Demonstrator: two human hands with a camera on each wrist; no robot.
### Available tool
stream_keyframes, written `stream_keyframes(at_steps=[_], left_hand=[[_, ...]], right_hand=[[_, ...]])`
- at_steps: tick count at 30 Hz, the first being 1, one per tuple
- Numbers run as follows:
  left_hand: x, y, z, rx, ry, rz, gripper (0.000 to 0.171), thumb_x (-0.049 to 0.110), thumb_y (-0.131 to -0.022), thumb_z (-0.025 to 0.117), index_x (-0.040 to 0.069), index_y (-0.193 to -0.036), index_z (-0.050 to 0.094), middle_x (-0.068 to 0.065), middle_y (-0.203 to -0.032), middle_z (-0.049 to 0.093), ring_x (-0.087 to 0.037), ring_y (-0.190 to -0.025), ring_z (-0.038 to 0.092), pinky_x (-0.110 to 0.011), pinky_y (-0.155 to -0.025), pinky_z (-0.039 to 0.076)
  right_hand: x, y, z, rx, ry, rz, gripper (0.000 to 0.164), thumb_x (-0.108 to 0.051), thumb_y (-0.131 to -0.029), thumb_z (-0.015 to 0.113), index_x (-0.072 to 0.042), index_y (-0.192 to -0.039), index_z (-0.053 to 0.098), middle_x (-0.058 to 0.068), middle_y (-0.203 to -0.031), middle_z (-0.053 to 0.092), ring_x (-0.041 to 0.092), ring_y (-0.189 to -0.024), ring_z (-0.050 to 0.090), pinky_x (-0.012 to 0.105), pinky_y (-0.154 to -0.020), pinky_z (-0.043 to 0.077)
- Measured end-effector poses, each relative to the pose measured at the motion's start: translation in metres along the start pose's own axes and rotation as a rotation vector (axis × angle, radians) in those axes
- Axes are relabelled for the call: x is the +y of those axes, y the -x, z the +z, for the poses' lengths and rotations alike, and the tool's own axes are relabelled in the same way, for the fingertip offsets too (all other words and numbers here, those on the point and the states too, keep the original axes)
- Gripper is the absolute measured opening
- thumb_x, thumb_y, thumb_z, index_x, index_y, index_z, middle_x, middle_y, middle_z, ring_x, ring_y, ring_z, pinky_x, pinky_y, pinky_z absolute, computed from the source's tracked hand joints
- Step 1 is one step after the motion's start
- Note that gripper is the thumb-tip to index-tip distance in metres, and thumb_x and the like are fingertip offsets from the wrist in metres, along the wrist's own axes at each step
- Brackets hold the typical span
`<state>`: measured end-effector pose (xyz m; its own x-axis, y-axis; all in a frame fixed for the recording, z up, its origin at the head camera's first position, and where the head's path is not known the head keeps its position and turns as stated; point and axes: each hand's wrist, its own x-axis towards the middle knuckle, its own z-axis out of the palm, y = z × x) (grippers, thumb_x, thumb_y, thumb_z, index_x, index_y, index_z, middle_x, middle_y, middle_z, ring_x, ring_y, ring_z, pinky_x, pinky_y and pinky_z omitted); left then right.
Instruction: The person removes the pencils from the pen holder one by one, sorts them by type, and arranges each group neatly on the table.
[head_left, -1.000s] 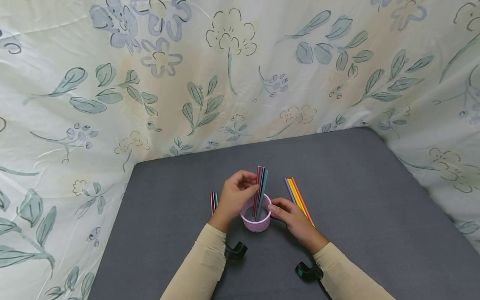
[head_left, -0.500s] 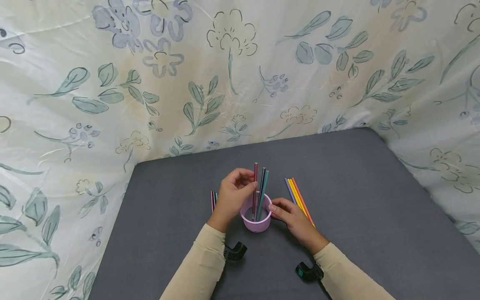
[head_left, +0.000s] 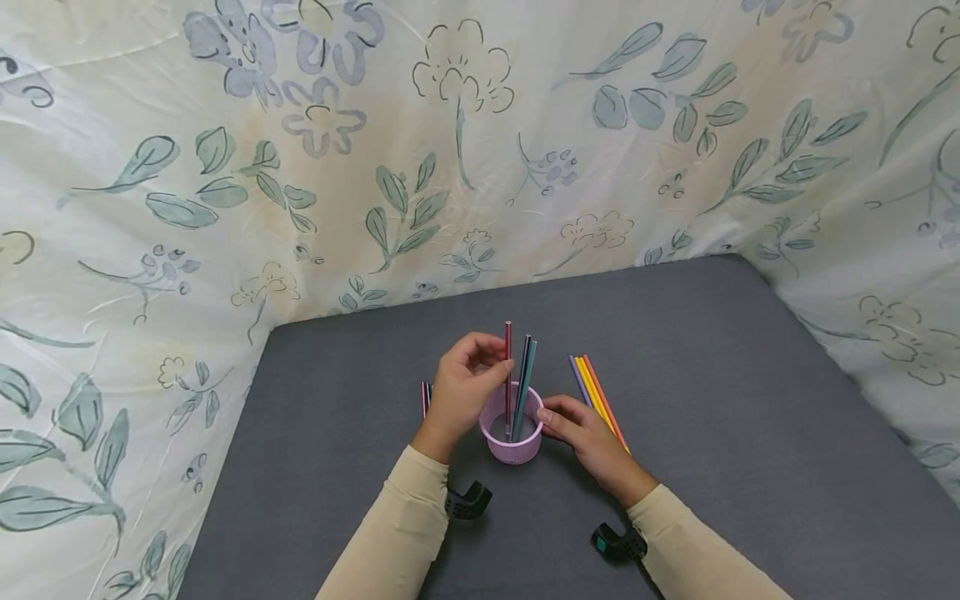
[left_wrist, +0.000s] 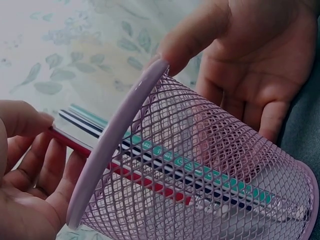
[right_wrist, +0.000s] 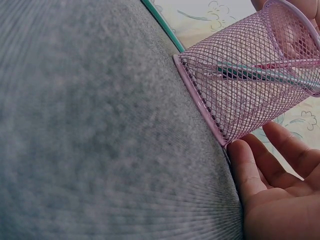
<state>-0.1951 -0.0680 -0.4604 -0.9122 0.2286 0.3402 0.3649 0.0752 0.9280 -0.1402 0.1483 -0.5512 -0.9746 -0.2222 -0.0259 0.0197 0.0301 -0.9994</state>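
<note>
A pink mesh pencil cup [head_left: 513, 452] stands on the grey table. My left hand [head_left: 467, 387] is over its left side, pinching the upper part of a red striped pencil [head_left: 508, 342] between thumb and fingers. The red pencil's lower part is inside the cup, its clear-capped end showing through the mesh in the left wrist view. A navy-and-white pencil [left_wrist: 80, 122] and a teal pencil [left_wrist: 210, 175] lean inside beside it. My right hand [head_left: 581, 433] holds the cup from the right, thumb at the rim and fingers along the mesh.
Purple, yellow and orange pencils [head_left: 596, 392] lie on the table [head_left: 712, 400] just beyond my right hand. More pencils [head_left: 425, 398] lie left of the cup, partly hidden by my left hand. A floral cloth [head_left: 480, 217] hangs behind the table.
My left hand has shifted slightly left and up with the red pencil, which now stands apart from the navy and teal ones. The right hand and cup stay put.
</note>
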Motion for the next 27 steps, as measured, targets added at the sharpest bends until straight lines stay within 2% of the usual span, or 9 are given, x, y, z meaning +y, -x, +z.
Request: stream_keyframes(at_steps=[8,27], left_hand=[[0.003,0.001,-0.003,0.003,-0.011,-0.012,0.019,0.002,-0.099,0.079,0.006,-0.116,0.072,-0.008,-0.106,0.070,-0.027,-0.098,0.066,-0.033,-0.080,0.060],[0.015,-0.001,-0.007,0.035,-0.037,0.042,0.016,0.003,-0.099,0.079,0.005,-0.113,0.071,-0.008,-0.100,0.069,-0.027,-0.088,0.067,-0.037,-0.072,0.063]], right_hand=[[-0.001,0.000,0.001,-0.003,0.005,-0.018,0.041,-0.029,-0.112,0.062,0.004,-0.136,0.066,0.019,-0.130,0.069,0.036,-0.123,0.066,0.034,-0.104,0.054],[0.000,0.001,0.000,-0.014,0.010,-0.016,0.041,-0.030,-0.112,0.062,0.003,-0.135,0.067,0.019,-0.129,0.068,0.036,-0.123,0.066,0.033,-0.104,0.053]])
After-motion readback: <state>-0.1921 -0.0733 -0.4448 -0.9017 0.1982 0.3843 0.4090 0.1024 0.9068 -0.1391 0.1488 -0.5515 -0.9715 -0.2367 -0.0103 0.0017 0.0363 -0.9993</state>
